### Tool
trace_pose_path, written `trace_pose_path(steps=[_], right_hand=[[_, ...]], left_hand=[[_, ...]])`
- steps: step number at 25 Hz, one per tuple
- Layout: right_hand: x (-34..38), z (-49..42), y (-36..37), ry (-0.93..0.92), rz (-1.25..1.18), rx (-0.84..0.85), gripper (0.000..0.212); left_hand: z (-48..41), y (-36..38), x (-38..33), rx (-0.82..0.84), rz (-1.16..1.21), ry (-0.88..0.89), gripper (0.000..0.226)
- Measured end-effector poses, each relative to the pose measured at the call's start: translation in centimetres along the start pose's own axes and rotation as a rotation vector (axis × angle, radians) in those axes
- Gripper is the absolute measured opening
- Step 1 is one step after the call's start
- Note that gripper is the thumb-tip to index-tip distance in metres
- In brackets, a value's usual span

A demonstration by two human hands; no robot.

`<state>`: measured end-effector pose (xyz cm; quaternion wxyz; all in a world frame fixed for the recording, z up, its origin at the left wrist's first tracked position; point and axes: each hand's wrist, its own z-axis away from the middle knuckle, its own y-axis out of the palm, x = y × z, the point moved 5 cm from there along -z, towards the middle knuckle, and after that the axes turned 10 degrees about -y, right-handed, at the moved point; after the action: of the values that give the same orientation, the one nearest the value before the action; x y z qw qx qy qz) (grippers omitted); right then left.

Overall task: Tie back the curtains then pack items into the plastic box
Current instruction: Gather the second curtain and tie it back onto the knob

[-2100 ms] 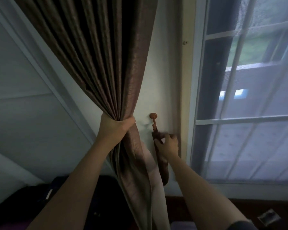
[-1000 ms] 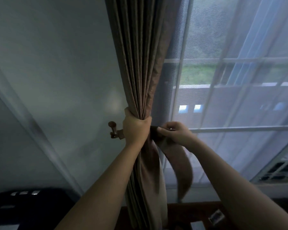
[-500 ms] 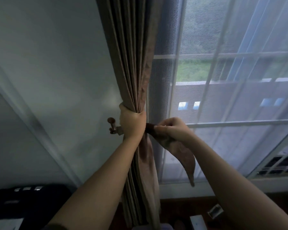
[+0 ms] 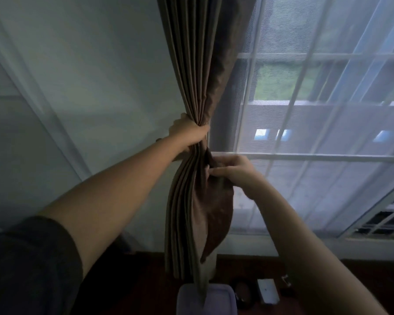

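Drawing the tieback [image 4: 217,212] in closer than a moment ago, our right grip [image 4: 236,171] now pinches it against the curtain [image 4: 191,64] just below our left grip [image 4: 188,134], clenched round the gathered folds, so we judge the wrap begun, with the box [image 4: 217,301] untouched down below.

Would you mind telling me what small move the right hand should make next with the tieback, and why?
Probably the right hand should draw the tieback across the front of the curtain, toward the wall. The left hand holds the curtain bunched, while the tieback, pinched beside the window, hangs loose and does not yet wrap it.
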<state>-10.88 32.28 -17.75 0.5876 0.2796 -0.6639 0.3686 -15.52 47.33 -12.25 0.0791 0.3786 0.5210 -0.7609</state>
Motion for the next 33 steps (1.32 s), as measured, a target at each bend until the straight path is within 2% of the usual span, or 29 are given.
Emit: trace_pose_path(steps=[2, 5, 11, 12, 15, 17, 19, 21, 23, 25, 27, 29, 31, 33], right_hand=[[-1.2, 0.8, 1.8, -0.008, -0.098, -0.049, 0.048], [-2.8, 1.4, 4.1, -0.012, -0.214, -0.145, 0.061], [-5.4, -1.0, 7.4, -0.093, -0.156, -0.123, 0.082], [-5.1, -0.9, 7.5, -0.074, -0.239, -0.137, 0.077], [-5.3, -1.3, 7.2, -0.075, -0.391, -0.253, 0.037], [-5.6, -1.7, 6.9, -0.101, -0.407, -0.379, 0.033], [-5.0, -1.9, 6.6, -0.101, -0.350, -0.469, 0.049], [-4.2, -2.3, 6.3, -0.093, -0.239, -0.483, 0.050], [-3.4, -2.8, 6.0, -0.084, 0.021, -0.490, 0.043], [-3.5, -3.5, 6.3, 0.004, 0.269, -0.560, 0.057], [-3.5, -4.0, 7.4, 0.024, 0.269, -0.628, 0.062], [-3.8, -4.8, 8.1, 0.005, 0.157, -0.660, 0.051], [-4.2, -5.3, 7.4, -0.015, 0.187, -0.669, 0.037], [-4.5, -5.5, 6.3, -0.033, 0.297, -0.632, 0.033]], left_hand=[[-0.2, 0.4, 0.2, 0.056, 0.138, -0.002, 0.069], [0.0, 0.1, 0.2, 0.088, 0.278, 0.005, 0.041], [-0.7, -0.1, 0.3, 0.098, 0.219, 0.071, 0.044], [-0.9, -0.2, 0.2, 0.105, 0.207, 0.078, 0.044], [-1.0, -0.2, -0.1, 0.118, 0.196, 0.090, 0.043], [-1.0, 0.0, -0.3, 0.133, 0.191, 0.090, 0.044], [-0.9, 0.1, -0.5, 0.140, 0.187, 0.086, 0.048], [-0.9, 0.1, -0.5, 0.151, 0.182, 0.070, 0.049], [-1.1, 0.2, -0.6, 0.158, 0.155, 0.046, 0.050], [-1.1, 0.1, -0.8, 0.133, 0.104, 0.044, 0.049], [-1.1, 0.2, -0.8, 0.097, 0.073, 0.057, 0.049], [-1.0, 0.2, -0.4, 0.096, 0.106, 0.058, 0.051], [-1.2, 0.1, 0.2, 0.225, 0.175, 0.089, 0.058], [-0.7, -0.2, 1.2, 0.449, 0.260, 0.127, 0.056]])
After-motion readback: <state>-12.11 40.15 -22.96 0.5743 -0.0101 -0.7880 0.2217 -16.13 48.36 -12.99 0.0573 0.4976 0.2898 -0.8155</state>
